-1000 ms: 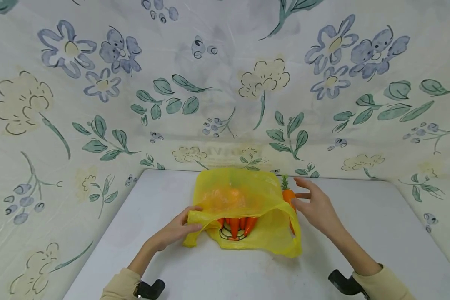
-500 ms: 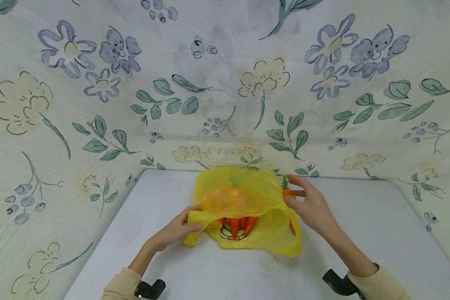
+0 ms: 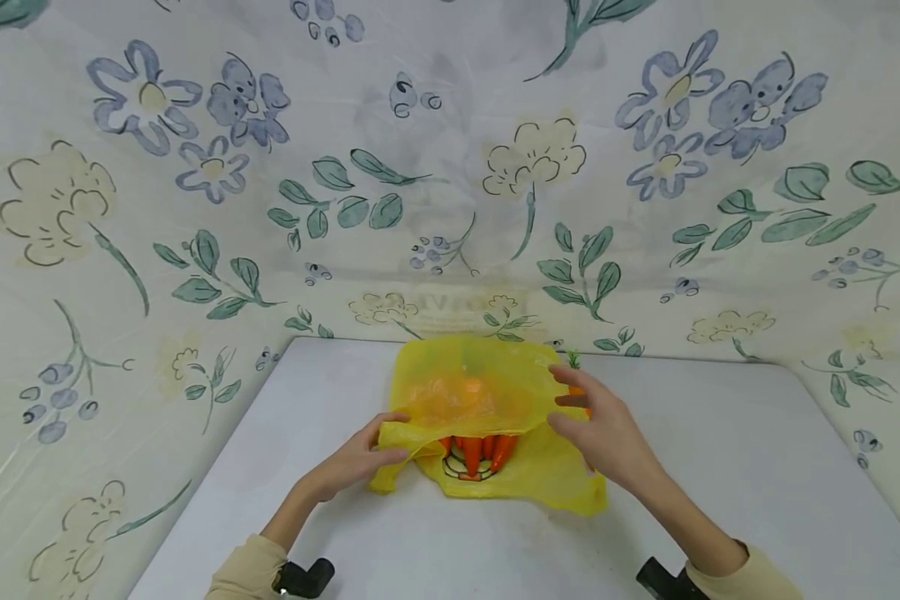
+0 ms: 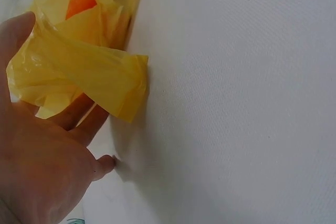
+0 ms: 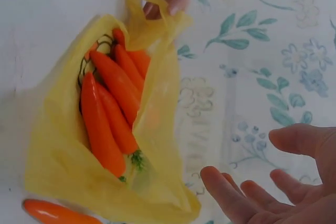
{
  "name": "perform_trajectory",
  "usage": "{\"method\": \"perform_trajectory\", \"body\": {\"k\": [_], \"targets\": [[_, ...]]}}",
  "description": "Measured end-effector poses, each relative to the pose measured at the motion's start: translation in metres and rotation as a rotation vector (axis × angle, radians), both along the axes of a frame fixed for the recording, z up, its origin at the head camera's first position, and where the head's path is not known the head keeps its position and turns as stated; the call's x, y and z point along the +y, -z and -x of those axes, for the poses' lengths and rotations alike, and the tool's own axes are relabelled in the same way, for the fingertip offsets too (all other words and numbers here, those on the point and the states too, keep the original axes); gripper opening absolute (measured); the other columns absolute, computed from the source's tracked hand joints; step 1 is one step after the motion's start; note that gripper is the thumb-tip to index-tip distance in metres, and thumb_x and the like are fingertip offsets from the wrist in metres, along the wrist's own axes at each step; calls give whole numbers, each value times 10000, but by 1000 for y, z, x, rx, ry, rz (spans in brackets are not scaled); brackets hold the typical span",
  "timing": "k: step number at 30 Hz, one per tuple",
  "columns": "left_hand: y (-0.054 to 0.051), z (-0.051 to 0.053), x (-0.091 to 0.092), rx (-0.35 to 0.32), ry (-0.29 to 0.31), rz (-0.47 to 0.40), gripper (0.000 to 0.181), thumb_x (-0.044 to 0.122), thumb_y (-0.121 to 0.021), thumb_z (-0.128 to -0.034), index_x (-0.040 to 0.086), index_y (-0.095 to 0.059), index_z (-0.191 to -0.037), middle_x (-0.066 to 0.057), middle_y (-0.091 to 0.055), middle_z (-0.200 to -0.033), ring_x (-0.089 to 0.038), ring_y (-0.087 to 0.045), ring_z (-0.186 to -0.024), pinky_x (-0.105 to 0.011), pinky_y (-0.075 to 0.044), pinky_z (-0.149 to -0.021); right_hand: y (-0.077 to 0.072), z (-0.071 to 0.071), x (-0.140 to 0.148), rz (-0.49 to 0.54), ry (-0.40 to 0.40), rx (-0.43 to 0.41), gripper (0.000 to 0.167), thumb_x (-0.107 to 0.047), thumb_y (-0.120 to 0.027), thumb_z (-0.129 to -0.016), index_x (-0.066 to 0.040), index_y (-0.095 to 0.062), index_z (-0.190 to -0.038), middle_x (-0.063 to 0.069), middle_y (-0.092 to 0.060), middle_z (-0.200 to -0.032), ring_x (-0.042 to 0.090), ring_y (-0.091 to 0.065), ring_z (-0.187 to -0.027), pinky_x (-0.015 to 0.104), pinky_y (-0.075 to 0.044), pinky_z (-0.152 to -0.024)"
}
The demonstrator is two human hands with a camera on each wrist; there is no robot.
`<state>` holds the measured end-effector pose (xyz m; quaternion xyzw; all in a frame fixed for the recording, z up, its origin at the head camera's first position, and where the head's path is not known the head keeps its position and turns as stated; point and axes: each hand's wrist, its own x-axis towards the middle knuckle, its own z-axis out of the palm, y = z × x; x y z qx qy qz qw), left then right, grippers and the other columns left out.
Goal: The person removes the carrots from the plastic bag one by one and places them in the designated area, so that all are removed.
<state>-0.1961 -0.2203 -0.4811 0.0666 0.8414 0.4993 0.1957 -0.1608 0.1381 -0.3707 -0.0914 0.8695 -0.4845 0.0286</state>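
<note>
Right hand (image 3: 606, 427), spread and holding nothing, has shifted from the loose carrot (image 5: 59, 213) toward the yellow bag (image 3: 461, 362); left hand (image 3: 354, 460) grips the bag's handle (image 4: 102, 74); carrot remains outside

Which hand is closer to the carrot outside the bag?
The right hand, close by that carrot; the left hand grips the yellow bag on its opposite side.

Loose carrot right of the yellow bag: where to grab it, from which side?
Take the loose carrot just below its green top, probably from above and the right. The yellow bag lies close on its left, and the carrot's opposite end narrows, so a hold there would likely slip.
</note>
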Motion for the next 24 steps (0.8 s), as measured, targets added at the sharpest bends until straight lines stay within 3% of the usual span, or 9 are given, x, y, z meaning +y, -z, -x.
{"method": "perform_trajectory", "body": {"k": [12,24], "targets": [[2,-1,1,5,-11,4,622,414,-660,-918,210,-415,-1451,-109,-441,-1469,-278,-448,-1223,-579,-366,-1080,25,-12,-26,9,-44,-32,486,-75,-666,-882,-112,-578,-1358,80,-547,-1396,321,-588,-1172,434,-551,-895],[0,-3,3,14,-11,9,612,407,-655,-919,208,-420,-1448,-109,-444,-1455,-276,-450,-1205,-556,-390,-1057,52,-14,-39,-101,-97,-79,451,-103,-725,-856,-116,-624,-1295,61,-602,-1318,310,-585,-1144,470,-537,-906]]}}
